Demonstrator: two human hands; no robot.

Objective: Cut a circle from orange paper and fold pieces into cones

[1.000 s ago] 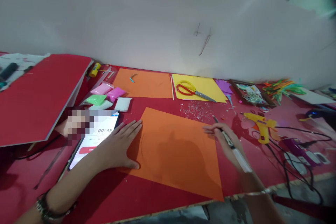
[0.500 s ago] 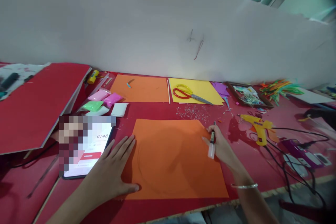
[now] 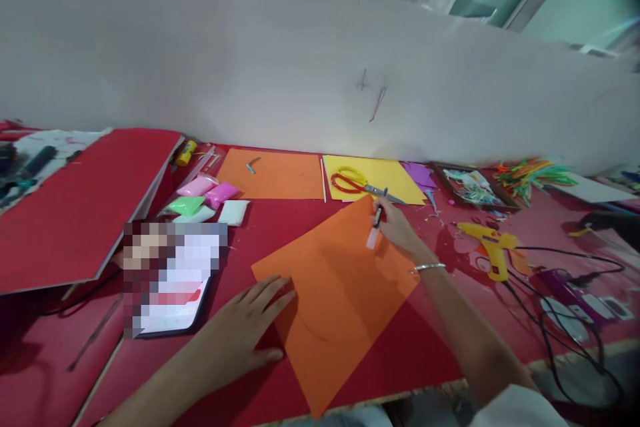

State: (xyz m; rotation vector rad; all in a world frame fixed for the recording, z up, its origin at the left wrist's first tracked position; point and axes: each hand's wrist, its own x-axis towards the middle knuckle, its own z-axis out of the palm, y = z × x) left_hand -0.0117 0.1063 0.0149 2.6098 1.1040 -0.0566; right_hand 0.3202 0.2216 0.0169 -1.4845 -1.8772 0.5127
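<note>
An orange sheet of paper [image 3: 345,300] lies turned at an angle on the red table in front of me, with a faint curved line drawn on it. My left hand [image 3: 255,320] rests on its left edge, fingers stretched out and spread. At the sheet's far right side is my right hand [image 3: 397,227], closed around a marker pen [image 3: 376,221] with a dark barrel and a clear, pale end. That hand also touches the paper near its far corner.
Left of the sheet lies a phone [image 3: 200,293], partly blurred, beside a red board [image 3: 95,207]. Scissors [image 3: 365,187] rest on yellow paper [image 3: 400,177] behind. Coloured packets [image 3: 220,195] sit back left. A yellow glue gun [image 3: 493,247] with black cables stands to the right.
The orange sheet has turned counter-clockwise, one corner now pointing toward me. My right hand has moved away and leftward with the pen; my left hand has shifted right along the paper.
</note>
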